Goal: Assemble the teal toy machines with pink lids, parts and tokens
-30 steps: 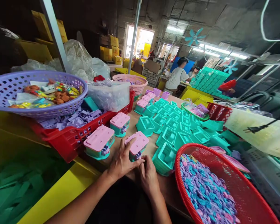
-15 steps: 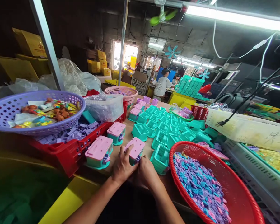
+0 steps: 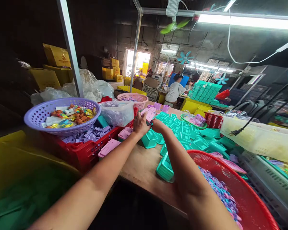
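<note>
Both arms stretch forward over the table. My left hand [image 3: 141,124] is closed around the left side of a small plastic box with a pink lid [image 3: 148,114]. At its right front corner my right hand [image 3: 158,125] grips with bent fingers, the fingertips partly hidden. The box is held up above the rows of green box bases. Near my left forearm stand two more pink-lidded boxes, one with its lid [image 3: 109,147] partly covered by the arm. A green plastic base [image 3: 149,139] sits just below my hands, and a stack of green bases [image 3: 165,169] is nearer me.
A red basket [image 3: 252,191] of small swirled pieces stands at right. At left, a purple basket [image 3: 36,118] rests over a red crate [image 3: 86,156] of purple parts. Metal posts [image 3: 70,48] rise from the table. A plug [image 3: 236,131] hangs at right. Two people are farther back.
Both hands have moved forward and up, carrying the pink-lidded box from the near table edge to above the green bases. The view has shifted left.
</note>
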`<action>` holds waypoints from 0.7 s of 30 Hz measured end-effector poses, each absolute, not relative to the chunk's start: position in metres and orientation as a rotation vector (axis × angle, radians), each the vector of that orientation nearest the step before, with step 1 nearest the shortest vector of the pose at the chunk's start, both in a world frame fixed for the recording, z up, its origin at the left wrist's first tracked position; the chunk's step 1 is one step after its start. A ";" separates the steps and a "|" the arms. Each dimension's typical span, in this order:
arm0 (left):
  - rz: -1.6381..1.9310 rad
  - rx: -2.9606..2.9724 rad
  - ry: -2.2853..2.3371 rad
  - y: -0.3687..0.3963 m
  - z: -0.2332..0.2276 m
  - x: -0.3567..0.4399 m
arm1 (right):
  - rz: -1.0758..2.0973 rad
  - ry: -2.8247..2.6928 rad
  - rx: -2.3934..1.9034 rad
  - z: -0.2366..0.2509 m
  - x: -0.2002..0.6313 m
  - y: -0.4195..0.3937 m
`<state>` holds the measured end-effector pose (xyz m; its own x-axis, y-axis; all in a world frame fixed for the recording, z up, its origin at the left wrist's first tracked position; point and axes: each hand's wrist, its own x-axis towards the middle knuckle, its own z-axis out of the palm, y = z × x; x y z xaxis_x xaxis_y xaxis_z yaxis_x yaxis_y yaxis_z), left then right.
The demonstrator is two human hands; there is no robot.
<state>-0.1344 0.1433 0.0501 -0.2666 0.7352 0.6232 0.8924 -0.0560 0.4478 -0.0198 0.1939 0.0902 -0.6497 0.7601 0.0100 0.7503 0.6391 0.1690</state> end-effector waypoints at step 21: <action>-0.994 -1.915 -2.207 0.218 -0.007 -0.172 | 0.084 2.592 0.966 0.024 -0.014 0.270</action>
